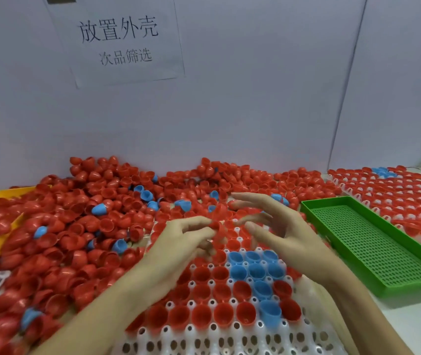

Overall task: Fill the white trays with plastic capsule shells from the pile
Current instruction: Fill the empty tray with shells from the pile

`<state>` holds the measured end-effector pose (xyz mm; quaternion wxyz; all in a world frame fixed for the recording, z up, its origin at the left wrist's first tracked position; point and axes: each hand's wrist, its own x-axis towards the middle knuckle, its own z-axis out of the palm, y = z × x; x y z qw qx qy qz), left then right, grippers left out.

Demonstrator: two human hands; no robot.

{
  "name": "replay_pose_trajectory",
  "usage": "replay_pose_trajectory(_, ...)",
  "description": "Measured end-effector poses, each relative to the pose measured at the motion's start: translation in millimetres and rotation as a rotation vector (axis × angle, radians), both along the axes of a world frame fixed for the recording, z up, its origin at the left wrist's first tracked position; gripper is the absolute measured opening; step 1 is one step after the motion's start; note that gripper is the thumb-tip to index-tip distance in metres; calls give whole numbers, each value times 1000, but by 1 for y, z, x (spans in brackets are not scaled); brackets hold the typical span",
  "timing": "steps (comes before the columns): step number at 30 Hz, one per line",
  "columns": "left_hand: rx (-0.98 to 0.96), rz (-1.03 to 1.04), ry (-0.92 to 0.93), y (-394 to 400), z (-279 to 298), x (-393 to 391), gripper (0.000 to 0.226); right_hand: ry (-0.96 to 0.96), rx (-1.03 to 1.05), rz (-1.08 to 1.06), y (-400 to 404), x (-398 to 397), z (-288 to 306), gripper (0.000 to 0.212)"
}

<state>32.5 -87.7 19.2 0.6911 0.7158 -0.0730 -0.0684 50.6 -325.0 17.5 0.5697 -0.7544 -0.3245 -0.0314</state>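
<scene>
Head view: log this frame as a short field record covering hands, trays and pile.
left hand: pinches red shells over the tray
right hand: fingers spread, holds nothing
white tray: near rows empty, middle rows hold red and blue shells
second white tray: far right, mostly filled
pile: mostly red, some blue, left and behind
green tray: perforated, empty

Even, bright overhead light; soft shadows. Motion blur on both hands, lower-left red plastic shells (12, 311). Wide-angle bowing at edges.
</scene>
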Motion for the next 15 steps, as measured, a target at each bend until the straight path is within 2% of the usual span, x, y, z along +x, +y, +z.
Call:
replay_pose_trajectory(3,-85,8,76,4,-11,-28,21,2,-75,148,12,-8,0,42)
replay_pose_trajectory(5,-72,-8,95,6,-16,-36,21,-12,-96,114,18,-11,-2,33)
replay_pose_trajectory(9,-147,34,155,7,-15,-39,44,-32,-117,-5,27,-12,-6,21)
replay_pose_trajectory(12,-66,75,71,8,-11,-43,50,4,-131,-36,27,-12,-7,20)
replay_pose_trajectory(15,45,163,-73,6,-13,-47,34,41,-82,21,26,-16,-2,16)
